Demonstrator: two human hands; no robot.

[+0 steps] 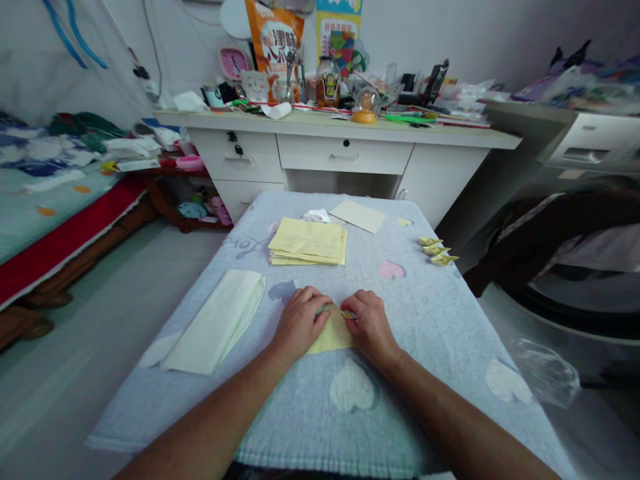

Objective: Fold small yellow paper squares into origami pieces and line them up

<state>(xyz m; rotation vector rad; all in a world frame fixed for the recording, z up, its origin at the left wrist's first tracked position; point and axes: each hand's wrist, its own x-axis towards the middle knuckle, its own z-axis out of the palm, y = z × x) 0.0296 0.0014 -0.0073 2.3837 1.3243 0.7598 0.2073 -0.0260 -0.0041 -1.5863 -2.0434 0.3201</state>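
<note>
A sheet of yellow paper (330,339) lies on the cloth-covered table in front of me, its far corners folded inward. My left hand (303,320) grips its left side, fingers curled over the far edge. On the other side my right hand (369,327) pinches a folded edge of the same sheet. Beyond both hands sits a stack of yellow paper (307,241). Several small folded yellow paper pieces (436,251) stand in a row at the table's right edge. Parts of the sheet under my fingers are hidden.
A folded pale sheet (217,323) lies on the left of the blue cloth (350,433). A cream card (359,215) and crumpled white paper (317,216) are at the far end. Behind stands a white desk (345,157) crowded with jars and bags; a washing machine (575,220) is at right.
</note>
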